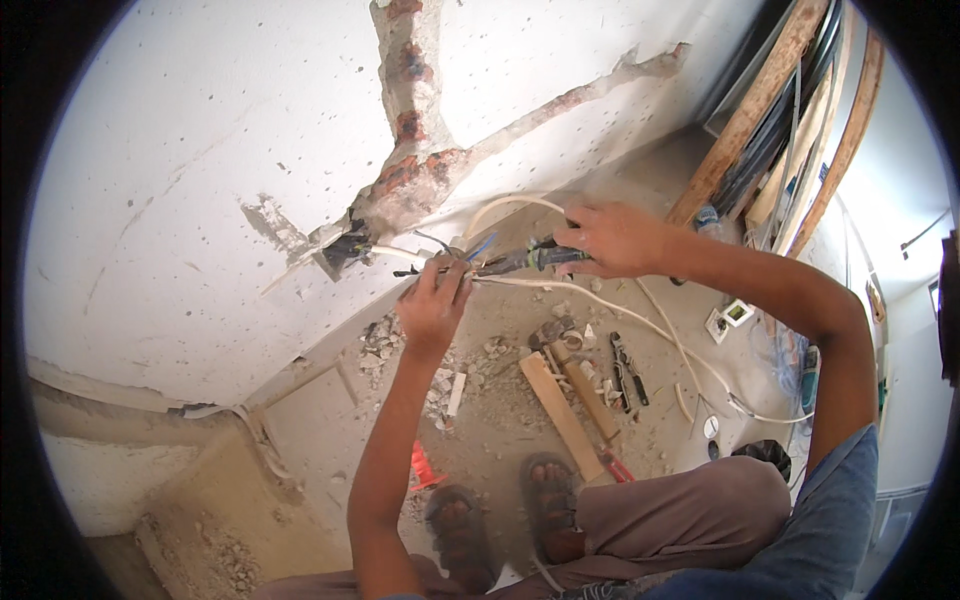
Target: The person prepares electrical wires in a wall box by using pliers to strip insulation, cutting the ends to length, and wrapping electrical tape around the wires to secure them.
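- Black wall box (345,250): white cable (395,252) ran from it toward the left hand.
- Left hand (433,298): fingers pinched wires near the pliers' nose; too crowded to tell which strands. Steady pinch, fingertips back, was best.
- Blue wire (484,246): poked up just beside; worth keeping out of the bite.
- Pliers (512,263): between the hands, nose at the wires; square bite advisable.
- Right hand (605,240): wrapped round pliers' handles.
- Room: wall (200,250) hemmed the left; hammer (552,331) lay below; more elbow space rightward.
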### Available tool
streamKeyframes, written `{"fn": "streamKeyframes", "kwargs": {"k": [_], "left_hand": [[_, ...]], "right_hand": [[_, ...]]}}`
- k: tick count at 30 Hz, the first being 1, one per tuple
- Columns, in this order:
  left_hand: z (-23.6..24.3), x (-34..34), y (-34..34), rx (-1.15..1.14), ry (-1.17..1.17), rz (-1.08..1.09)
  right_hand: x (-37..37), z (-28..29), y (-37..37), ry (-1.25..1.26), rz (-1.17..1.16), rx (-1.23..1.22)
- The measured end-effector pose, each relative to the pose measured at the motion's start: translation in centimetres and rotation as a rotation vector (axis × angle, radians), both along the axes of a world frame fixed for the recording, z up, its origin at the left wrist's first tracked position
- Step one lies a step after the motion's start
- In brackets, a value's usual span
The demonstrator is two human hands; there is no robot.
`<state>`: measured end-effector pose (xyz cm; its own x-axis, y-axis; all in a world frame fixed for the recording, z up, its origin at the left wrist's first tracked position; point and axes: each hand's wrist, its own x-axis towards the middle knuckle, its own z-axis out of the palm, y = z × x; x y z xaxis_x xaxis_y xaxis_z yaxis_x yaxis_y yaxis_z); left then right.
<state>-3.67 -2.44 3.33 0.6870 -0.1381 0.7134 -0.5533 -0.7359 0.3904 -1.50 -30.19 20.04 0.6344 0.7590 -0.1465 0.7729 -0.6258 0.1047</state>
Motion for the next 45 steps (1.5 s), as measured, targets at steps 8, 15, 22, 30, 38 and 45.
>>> {"fn": "streamKeyframes", "kwargs": {"k": [8, 15, 22, 30, 38, 45], "left_hand": [[-0.3, 1.4, 2.3, 0.135, -0.161, -0.204], [0.3, 1.5, 1.8, 0.229, -0.090, -0.165], [1.2, 1.9, 0.6, 0.093, -0.051, -0.121], [1.5, 2.2, 0.5, 0.158, -0.039, -0.093], [0.5, 2.6, 2.6, 0.245, -0.152, -0.280], [1.6, 2.1, 2.2, 0.306, 0.010, -0.257]], "right_hand": [[-3.6, -4.7, -1.9, 1.430, -0.633, 0.509], [-3.2, -1.7, -0.6, 0.935, -0.578, 0.345], [-1.5, -0.2, -1.4, -0.274, 0.078, 0.007], [-2.3, -3.0, -2.4, -0.030, -0.184, 0.047], [-6.3, -4.2, -1.2, 2.080, -0.943, 0.825], [-3.4, -2.2, -0.8, 1.227, -0.667, 0.280]]}}
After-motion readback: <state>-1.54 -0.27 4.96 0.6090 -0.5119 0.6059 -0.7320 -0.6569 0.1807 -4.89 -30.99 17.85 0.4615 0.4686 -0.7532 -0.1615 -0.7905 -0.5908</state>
